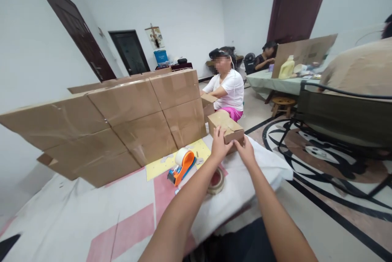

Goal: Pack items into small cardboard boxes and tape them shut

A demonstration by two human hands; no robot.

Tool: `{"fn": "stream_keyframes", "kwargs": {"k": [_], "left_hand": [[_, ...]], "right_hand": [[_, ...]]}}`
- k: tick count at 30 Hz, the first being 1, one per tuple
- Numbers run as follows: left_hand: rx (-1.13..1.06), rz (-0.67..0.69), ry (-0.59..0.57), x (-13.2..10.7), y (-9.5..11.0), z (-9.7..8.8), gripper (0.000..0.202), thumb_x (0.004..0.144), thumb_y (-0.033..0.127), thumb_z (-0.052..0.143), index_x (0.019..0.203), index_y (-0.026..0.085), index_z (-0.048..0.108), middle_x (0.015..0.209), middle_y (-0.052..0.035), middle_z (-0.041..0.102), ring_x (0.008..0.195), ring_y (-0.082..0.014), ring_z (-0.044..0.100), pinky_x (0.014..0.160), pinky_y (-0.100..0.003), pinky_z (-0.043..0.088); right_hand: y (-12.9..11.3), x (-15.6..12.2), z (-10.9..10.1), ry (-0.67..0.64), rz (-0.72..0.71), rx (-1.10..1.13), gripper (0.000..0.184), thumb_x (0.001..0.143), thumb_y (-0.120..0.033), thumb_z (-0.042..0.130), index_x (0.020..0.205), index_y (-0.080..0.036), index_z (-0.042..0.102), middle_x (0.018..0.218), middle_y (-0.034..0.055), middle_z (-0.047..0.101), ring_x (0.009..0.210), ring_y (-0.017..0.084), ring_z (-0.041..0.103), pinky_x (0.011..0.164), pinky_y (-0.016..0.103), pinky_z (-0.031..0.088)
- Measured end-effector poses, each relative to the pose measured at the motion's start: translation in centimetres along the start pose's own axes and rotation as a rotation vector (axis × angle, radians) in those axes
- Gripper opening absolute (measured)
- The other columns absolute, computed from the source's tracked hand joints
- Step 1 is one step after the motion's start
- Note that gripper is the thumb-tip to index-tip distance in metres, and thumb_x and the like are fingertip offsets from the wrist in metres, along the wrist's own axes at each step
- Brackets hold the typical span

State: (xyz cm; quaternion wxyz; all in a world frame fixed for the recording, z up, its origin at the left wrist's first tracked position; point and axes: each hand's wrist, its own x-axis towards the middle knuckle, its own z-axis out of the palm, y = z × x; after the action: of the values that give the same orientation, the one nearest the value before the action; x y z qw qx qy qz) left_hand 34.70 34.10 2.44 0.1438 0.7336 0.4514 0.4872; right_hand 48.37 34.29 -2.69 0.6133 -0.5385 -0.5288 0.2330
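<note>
A small closed cardboard box (226, 126) sits at the far right corner of the cloth-covered table (92, 217). My left hand (221, 145) presses against its near side with fingers stretched up over the top edge. My right hand (245, 149) grips the box's near right corner, fingers curled round it. An orange tape dispenser (182, 166) lies just left of my left arm. A roll of tape (217, 180) rests on the cloth, partly hidden under my left forearm.
A wall of stacked cardboard boxes (128, 121) runs along the table's far side. A person in a white shirt (228, 88) sits beyond it with another box. Another person (266, 57) sits further back. A dark chair (343, 119) stands at right.
</note>
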Motion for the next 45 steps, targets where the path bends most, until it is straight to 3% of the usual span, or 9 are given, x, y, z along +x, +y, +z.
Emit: {"fn": "stream_keyframes", "kwargs": {"k": [7,11,13,16,22,27,33,40,45], "left_hand": [[0.008,-0.088,-0.002,3.9,-3.4,3.0,0.063,0.079,0.025,0.074,0.137,0.017,0.049,0.16,-0.018,0.027,0.155,-0.0341,0.008,0.125,-0.051,0.018],[-0.049,-0.065,-0.077,3.8,-2.3,0.0,0.083,0.067,0.032,0.086,0.138,0.018,0.046,0.161,-0.0214,0.025,0.152,-0.0368,0.022,0.122,-0.053,0.026],[-0.066,-0.023,-0.076,1.2,-1.6,-4.2,0.075,0.075,0.035,0.081,0.139,0.019,0.046,0.161,-0.02,0.028,0.149,-0.0324,0.031,0.119,-0.049,0.033],[-0.019,0.123,0.019,-5.5,-1.5,-13.5,0.016,0.093,0.031,0.06,0.107,0.024,0.064,0.141,-0.0107,0.056,0.132,-0.0232,0.053,0.112,-0.043,0.042],[0.286,-0.193,0.474,-19.8,-7.9,-35.8,0.02,0.089,0.036,0.06,0.078,0.023,0.07,0.109,-0.0063,0.068,0.109,-0.0225,0.063,0.1,-0.04,0.048],[0.384,-0.481,0.876,-25.8,-17.0,-50.7,0.026,0.089,0.038,0.053,0.085,0.018,0.069,0.113,-0.0117,0.065,0.108,-0.0258,0.062,0.09,-0.04,0.052],[0.288,-0.696,1.005,-24.8,-28.3,-58.5,0.039,0.083,0.038,0.065,0.115,0.016,0.062,0.121,-0.0148,0.067,0.112,-0.0273,0.063,0.102,-0.043,0.048],[0.153,-0.732,0.964,-21.4,-37.9,-62.0,0.086,0.077,0.044,0.075,0.146,0.008,0.039,0.153,-0.0252,0.042,0.142,-0.0333,0.042,0.116,-0.044,0.034],[0.095,-0.658,0.867,-21.1,-41.2,-63.9,0.068,0.087,0.044,0.064,0.146,0.016,0.045,0.148,-0.0167,0.053,0.134,-0.0295,0.052,0.113,-0.044,0.038]], "right_hand": [[3.5,-0.6,3.3,0.272,0.079,-0.157,0.071,0.08,-0.045,0.056,0.139,-0.008,0.044,0.14,0.0266,0.049,0.12,0.033,0.055,0.101,0.049,0.045],[3.0,-0.8,2.2,0.314,0.067,-0.163,0.051,0.081,-0.045,0.055,0.122,-0.015,0.052,0.121,0.0181,0.056,0.101,0.025,0.058,0.084,0.04,0.052],[2.1,-1.1,1.7,0.339,0.017,-0.181,0.034,0.082,-0.045,0.053,0.103,-0.017,0.056,0.108,0.0137,0.057,0.094,0.023,0.056,0.078,0.037,0.051],[-0.4,-1.6,1.0,0.308,-0.059,-0.189,0.025,0.084,-0.044,0.05,0.079,-0.02,0.053,0.092,0.0087,0.055,0.089,0.022,0.053,0.073,0.035,0.048],[-11.1,-4.1,4.2,0.104,-0.478,-0.192,0.032,0.094,-0.037,0.049,0.067,-0.02,0.055,0.071,0.0018,0.057,0.071,0.017,0.054,0.071,0.033,0.043],[-20.6,-12.9,17.9,-0.476,-0.678,0.077,0.027,0.093,-0.037,0.053,0.072,-0.024,0.063,0.079,0.0062,0.068,0.076,0.022,0.065,0.072,0.037,0.05],[-26.9,-26.2,39.2,-1.123,-0.653,0.287,0.026,0.096,-0.03,0.049,0.114,-0.027,0.067,0.12,0.0096,0.069,0.115,0.025,0.063,0.102,0.044,0.048],[-30.9,-31.1,61.7,-0.929,-0.09,-0.142,0.053,0.093,-0.016,0.041,0.145,-0.007,0.042,0.154,0.0195,0.041,0.145,0.028,0.035,0.117,0.044,0.031],[-30.1,-28.7,70.4,-0.694,0.073,-0.362,0.058,0.091,-0.007,0.029,0.149,-0.005,0.031,0.145,0.029,0.039,0.143,0.041,0.028,0.109,0.062,0.025]]}}
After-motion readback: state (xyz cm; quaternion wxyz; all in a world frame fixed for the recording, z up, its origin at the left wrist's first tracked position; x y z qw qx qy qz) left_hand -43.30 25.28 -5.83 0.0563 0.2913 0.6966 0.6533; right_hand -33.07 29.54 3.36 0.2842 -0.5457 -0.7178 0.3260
